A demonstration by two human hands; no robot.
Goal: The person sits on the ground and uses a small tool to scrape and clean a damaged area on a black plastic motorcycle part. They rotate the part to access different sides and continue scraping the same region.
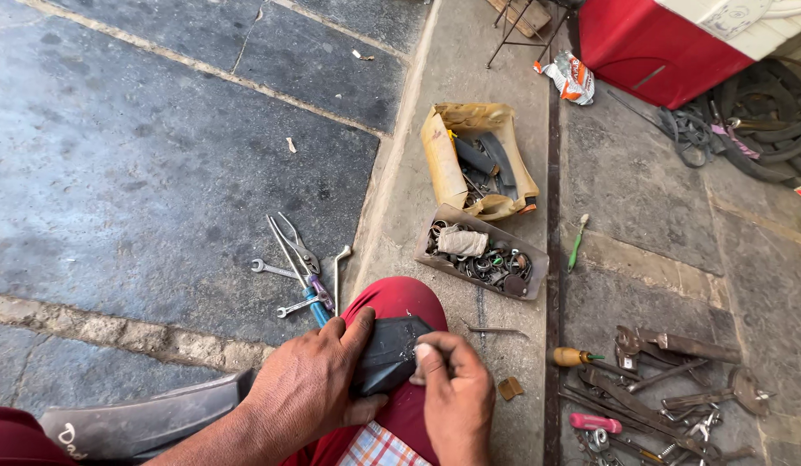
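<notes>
1. Black rubber, a folded piece of inner tube (pixel 387 354), sits on the person's red-trousered knee (pixel 399 304) at about 6 o'clock in the head view, low and centre.
2. The left hand (pixel 305 388) wraps the rubber from the 9 o'clock side, thumb over the top edge, its grip clamped on the tube.
3. The right hand (pixel 457 397) comes in from 3 o'clock with fingers bunched together, pinching a small pale object (pixel 422 352) against the rubber; what that object is cannot be told.
4. Judged from the pose, the step in hand is working one spot on the tube's surface, rubbing or pressing it, while the other hand steadies it.
5. The next move would call for a firm hold on the tube and short, controlled pressure kept on that same spot.
6. On the stone floor (pixel 159 155) at 9 o'clock of the knee lie silver spanners and pliers with blue handles (pixel 301 276).
7. At 12 o'clock stand a shallow brown tray of metal rings and washers (pixel 482 252) and, beyond it, a torn tan cardboard box of tools (pixel 478 160).
8. At 3 to 4 o'clock lie a yellow-handled screwdriver (pixel 571 356) and a pile of rusty hand tools (pixel 668 380).
</notes>
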